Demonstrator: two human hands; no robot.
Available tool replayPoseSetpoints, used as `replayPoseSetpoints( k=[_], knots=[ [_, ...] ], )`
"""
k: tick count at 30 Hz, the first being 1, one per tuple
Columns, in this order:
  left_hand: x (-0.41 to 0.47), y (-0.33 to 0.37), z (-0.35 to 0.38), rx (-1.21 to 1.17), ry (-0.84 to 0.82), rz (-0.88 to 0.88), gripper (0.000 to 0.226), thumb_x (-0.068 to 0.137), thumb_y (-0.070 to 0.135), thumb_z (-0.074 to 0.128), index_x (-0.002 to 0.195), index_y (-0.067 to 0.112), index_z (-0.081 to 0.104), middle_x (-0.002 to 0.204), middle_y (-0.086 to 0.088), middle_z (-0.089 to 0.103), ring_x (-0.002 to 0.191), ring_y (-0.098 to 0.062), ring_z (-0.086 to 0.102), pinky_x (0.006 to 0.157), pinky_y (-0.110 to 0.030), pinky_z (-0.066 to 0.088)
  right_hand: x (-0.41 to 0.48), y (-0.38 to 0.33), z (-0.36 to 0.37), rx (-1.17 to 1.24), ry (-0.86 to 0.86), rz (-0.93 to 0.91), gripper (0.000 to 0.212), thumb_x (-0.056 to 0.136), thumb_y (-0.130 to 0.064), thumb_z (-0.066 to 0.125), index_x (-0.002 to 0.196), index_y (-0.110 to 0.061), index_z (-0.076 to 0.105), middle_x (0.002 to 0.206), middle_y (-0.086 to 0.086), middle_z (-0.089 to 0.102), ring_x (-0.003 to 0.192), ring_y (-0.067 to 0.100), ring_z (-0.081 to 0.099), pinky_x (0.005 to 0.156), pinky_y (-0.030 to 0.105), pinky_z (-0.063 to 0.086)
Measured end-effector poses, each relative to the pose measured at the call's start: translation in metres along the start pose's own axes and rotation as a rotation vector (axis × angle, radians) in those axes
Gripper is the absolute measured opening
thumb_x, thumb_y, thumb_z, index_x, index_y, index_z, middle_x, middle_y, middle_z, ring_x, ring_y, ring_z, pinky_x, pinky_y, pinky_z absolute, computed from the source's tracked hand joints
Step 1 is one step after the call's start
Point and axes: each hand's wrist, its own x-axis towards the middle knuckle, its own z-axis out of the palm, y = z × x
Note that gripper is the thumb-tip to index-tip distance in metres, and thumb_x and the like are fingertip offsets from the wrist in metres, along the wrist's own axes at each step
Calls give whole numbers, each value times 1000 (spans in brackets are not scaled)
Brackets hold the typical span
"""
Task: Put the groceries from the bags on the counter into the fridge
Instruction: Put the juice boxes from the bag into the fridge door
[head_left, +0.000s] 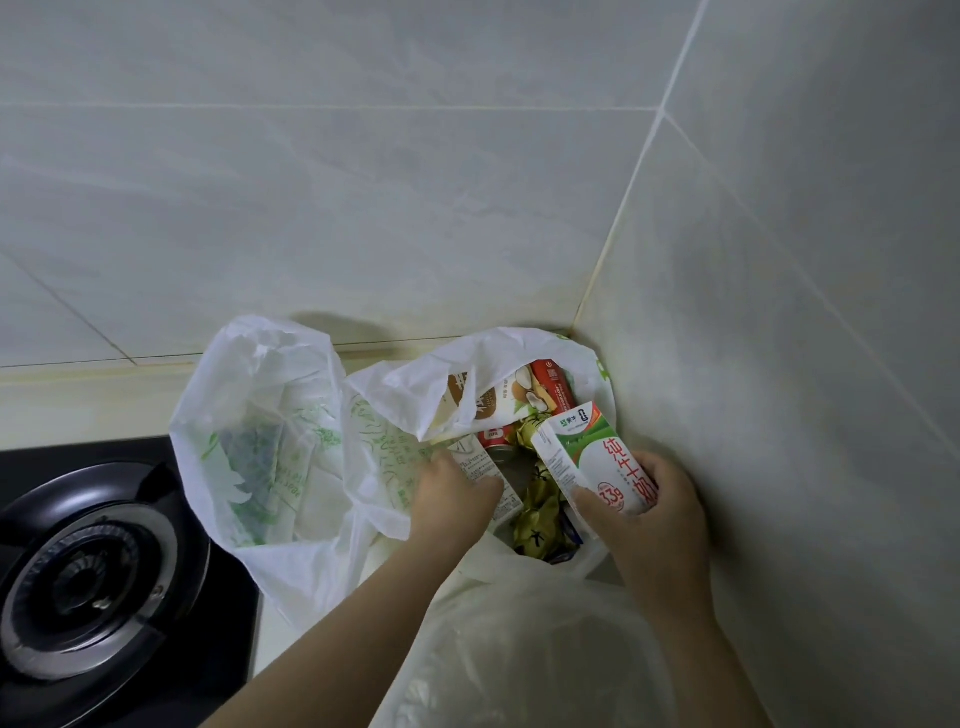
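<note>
Right grip: the right grip (660, 519) is wrapped round the lower end of a green-and-white milk carton (587, 447), thumb across its front.
Milk carton: tilted, its long axis running up and left from the palm, with the top end over the mouth of the open bag (415, 395) in the worktop (78, 400) corner.
Left grip: the left grip (452, 499) curls over a second carton (480, 462) lying inside the bag, just left of the milk carton.
Key relation: the second carton's long axis points away from the left wrist toward the wall, so drawing it out likely means pulling back and up.
Also in the bag: red cans (498, 436), a coconut drink carton (498, 400) and a yellow packet (540, 499).
Fridge: not in view.
</note>
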Motion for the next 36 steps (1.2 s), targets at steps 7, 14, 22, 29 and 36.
replayPoseSetpoints(
  k=[7, 14, 22, 29, 36],
  knots=[
    [21, -1, 26, 27, -14, -162, 81, 78, 47, 70, 135, 3, 32, 133, -16, 36, 114, -30, 48, 90, -39, 48, 0, 3, -1, 50, -15, 11, 62, 64, -44, 84, 114, -23, 54, 103, -8, 62, 88, 10, 65, 61, 28, 60],
    [37, -8, 38, -101, -33, -245, 82, 46, 56, 70, 110, 8, 52, 102, -10, 59, 90, -25, 61, 74, -35, 57, 0, 0, -3, 55, -18, 12, 61, 67, -43, 83, 116, -24, 52, 103, -10, 59, 87, 7, 63, 55, 17, 55],
    [16, -20, 14, -335, -80, -272, 35, 74, 15, 74, 100, 7, 52, 93, -10, 64, 74, -18, 64, 46, -24, 48, -2, -9, -3, 90, 31, -2, 59, 65, -47, 81, 112, -24, 56, 102, -9, 63, 85, 9, 66, 58, 25, 59],
    [-26, -9, -25, -460, -13, -9, 29, 74, 12, 72, 91, 11, 49, 91, -5, 65, 82, -18, 67, 63, -31, 58, -11, -37, -4, 309, 37, 4, 48, 71, -30, 83, 113, -25, 60, 104, -4, 68, 87, 11, 69, 62, 24, 58],
    [-85, 15, -109, -742, 54, 242, 25, 80, 10, 69, 102, 17, 59, 95, -4, 73, 85, -19, 72, 77, -38, 59, -41, -105, -19, 608, 142, -81, 35, 76, -15, 78, 108, -17, 62, 94, -7, 72, 80, 3, 70, 59, 12, 51]
  ],
)
